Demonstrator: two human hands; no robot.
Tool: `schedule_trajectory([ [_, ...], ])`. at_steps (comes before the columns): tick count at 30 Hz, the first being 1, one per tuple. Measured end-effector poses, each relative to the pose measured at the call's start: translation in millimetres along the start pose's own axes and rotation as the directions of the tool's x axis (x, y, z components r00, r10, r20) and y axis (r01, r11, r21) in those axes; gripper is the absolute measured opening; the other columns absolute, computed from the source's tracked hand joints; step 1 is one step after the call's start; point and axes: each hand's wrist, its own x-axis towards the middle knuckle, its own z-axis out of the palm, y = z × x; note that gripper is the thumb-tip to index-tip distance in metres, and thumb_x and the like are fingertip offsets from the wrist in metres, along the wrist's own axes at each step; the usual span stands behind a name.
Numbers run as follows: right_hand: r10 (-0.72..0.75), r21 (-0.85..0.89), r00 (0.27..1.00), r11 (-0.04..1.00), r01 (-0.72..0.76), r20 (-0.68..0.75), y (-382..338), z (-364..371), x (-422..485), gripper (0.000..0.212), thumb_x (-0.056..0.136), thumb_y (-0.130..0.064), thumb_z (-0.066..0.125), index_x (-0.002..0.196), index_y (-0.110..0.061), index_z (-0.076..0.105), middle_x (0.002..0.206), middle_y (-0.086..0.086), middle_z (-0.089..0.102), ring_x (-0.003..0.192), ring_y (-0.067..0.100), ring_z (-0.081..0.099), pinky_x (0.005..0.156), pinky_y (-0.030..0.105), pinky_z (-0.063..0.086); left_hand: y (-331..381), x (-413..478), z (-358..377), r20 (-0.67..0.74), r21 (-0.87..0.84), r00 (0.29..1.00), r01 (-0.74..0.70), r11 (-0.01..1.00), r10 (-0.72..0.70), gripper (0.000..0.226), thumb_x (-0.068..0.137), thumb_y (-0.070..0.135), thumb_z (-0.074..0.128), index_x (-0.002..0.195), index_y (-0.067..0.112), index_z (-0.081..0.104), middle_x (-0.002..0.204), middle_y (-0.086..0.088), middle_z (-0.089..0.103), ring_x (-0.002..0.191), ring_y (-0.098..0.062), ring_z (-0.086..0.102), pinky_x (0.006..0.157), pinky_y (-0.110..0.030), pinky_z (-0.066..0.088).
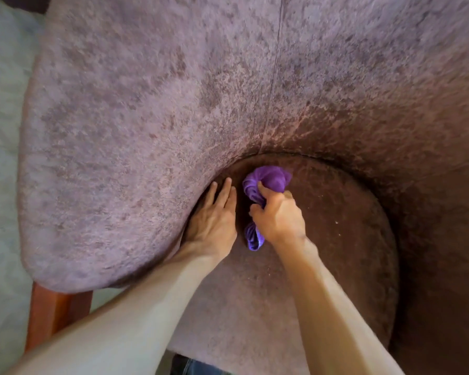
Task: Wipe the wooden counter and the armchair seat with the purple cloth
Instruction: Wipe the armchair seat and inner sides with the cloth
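At the back of the armchair seat [322,239], where the round cushion meets the curved backrest [152,109]: my two hands, side by side, both bare-armed.

Item, right hand [278,215]: fist closed around the purple cloth [268,180], knuckles up. The cloth is bunched; one wad bulges out beyond my fingers toward the seam, and a smaller tail hangs out under the heel of the hand. The wad rests on the seat, close to the rear edge of the cushion.

Item, left hand [214,220]: holding nothing, fingers straight and together, laid flat along the crease between seat and backrest, fingertips pointing into the gap. It lies just beside the cloth, not touching it as far as I can tell.

Item, upholstery: mottled mauve velvet, paler on the backrest, darker and shaded on the seat. A vertical seam runs down the backrest to the cushion edge. Pale specks are scattered on the seat to the right of my right hand.

Item, wooden chair leg [49,318]: reddish, at lower left, below the backrest's edge.

Item, floor [3,131]: pale, at left.
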Motion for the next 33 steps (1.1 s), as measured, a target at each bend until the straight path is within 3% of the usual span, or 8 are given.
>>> schedule_trajectory([
  [4, 0.009, 0.049, 0.997, 0.999, -0.005, -0.082, -1.9, -10.5, 8.4, 0.046, 0.087, -0.039, 0.062, 0.133, -0.039, 0.061, 0.129, 0.016, 0.06, 0.112, 0.039, 0.062, 0.097, 0.038, 0.049, -1.2, 7.2, -0.2, 0.02, -0.035, 1.0, 0.001, 0.999, 0.0, 0.078, 0.09, -0.002, 0.04, 0.16, 0.017, 0.011, 0.168, 0.008, -0.004, 0.155, -0.02, -0.002, 0.123, -0.03, 0.009],
  [7, 0.0, 0.031, 0.999, 1.0, -0.002, 0.036, -4.5, -3.1, 0.0, 0.05, 0.088, -0.036, 0.062, 0.138, -0.038, 0.058, 0.132, 0.017, 0.059, 0.119, 0.038, 0.059, 0.099, 0.037, 0.047, -3.6, 7.4, -3.3, 0.031, -0.053, 1.0, 0.0, 0.999, 0.001, 0.077, 0.091, -0.003, 0.04, 0.16, 0.018, 0.013, 0.168, 0.009, -0.001, 0.155, -0.02, -0.001, 0.125, -0.032, 0.012],
  [10, -0.006, 0.073, 0.999, 0.997, 0.008, -0.036, -3.2, 4.3, -6.0, 0.044, 0.086, -0.036, 0.062, 0.13, -0.037, 0.063, 0.125, 0.017, 0.06, 0.112, 0.04, 0.061, 0.095, 0.038, 0.048, -5.0, 9.1, -7.3, 0.052, -0.09, 0.999, 0.012, 0.996, -0.007, 0.077, 0.091, -0.003, 0.04, 0.16, 0.02, 0.014, 0.168, 0.012, -0.001, 0.155, -0.017, 0.0, 0.124, -0.034, 0.018],
  [13, 0.009, 0.059, 0.998, 0.998, -0.012, 0.056, -1.4, 9.1, -11.7, 0.046, 0.086, -0.035, 0.062, 0.131, -0.04, 0.062, 0.127, 0.017, 0.062, 0.114, 0.039, 0.062, 0.093, 0.035, 0.048, -5.5, 8.8, -8.4, 0.064, -0.119, 0.998, 0.026, 0.993, -0.019, 0.077, 0.092, -0.003, 0.038, 0.16, 0.021, 0.013, 0.168, 0.013, -0.002, 0.155, -0.015, -0.001, 0.124, -0.034, 0.018],
  [17, 0.049, 0.126, 0.996, 0.991, -0.038, -0.081, -2.0, 13.7, -14.2, 0.041, 0.087, -0.037, 0.061, 0.128, -0.037, 0.065, 0.122, 0.016, 0.061, 0.109, 0.04, 0.063, 0.094, 0.037, 0.049, -3.3, 8.4, -10.7, 0.037, -0.144, 0.999, 0.021, 0.989, -0.016, 0.078, 0.089, -0.005, 0.042, 0.159, 0.019, 0.02, 0.168, 0.008, 0.008, 0.155, -0.02, 0.007, 0.124, -0.029, 0.009],
  [27, -0.017, 0.104, 0.983, 0.995, -0.002, 0.181, -4.8, 36.3, -67.9, 0.045, 0.086, -0.032, 0.06, 0.13, -0.041, 0.062, 0.118, 0.014, 0.06, 0.107, 0.041, 0.063, 0.092, 0.037, 0.051, -0.5, 28.3, -25.1, 0.025, -0.458, 0.981, 0.183, 0.87, -0.193, 0.064, 0.086, -0.014, 0.04, 0.142, 0.013, 0.055, 0.157, 0.006, 0.039, 0.148, -0.012, 0.031, 0.123, -0.026, 0.016],
  [31, 0.082, 0.264, 0.984, 0.964, -0.038, -0.158, 8.2, 23.8, -67.6, 0.05, 0.087, -0.032, 0.062, 0.136, -0.041, 0.058, 0.117, 0.011, 0.056, 0.102, 0.037, 0.062, 0.091, 0.037, 0.048, -0.6, 26.2, -24.6, 0.013, -0.4, 0.988, 0.146, 0.905, -0.153, 0.067, 0.084, -0.012, 0.044, 0.144, 0.016, 0.052, 0.159, 0.004, 0.037, 0.147, -0.014, 0.032, 0.122, -0.026, 0.016],
  [33, 0.159, 0.265, 0.968, 0.959, -0.105, -0.192, 14.8, 16.0, -54.7, 0.056, 0.089, -0.032, 0.061, 0.144, -0.04, 0.051, 0.127, 0.015, 0.054, 0.106, 0.039, 0.061, 0.095, 0.039, 0.048, -0.3, 22.0, -22.5, -0.022, -0.329, 0.993, 0.104, 0.938, -0.118, 0.072, 0.083, -0.01, 0.045, 0.148, 0.022, 0.046, 0.161, 0.003, 0.034, 0.147, -0.018, 0.032, 0.122, -0.026, 0.017],
])
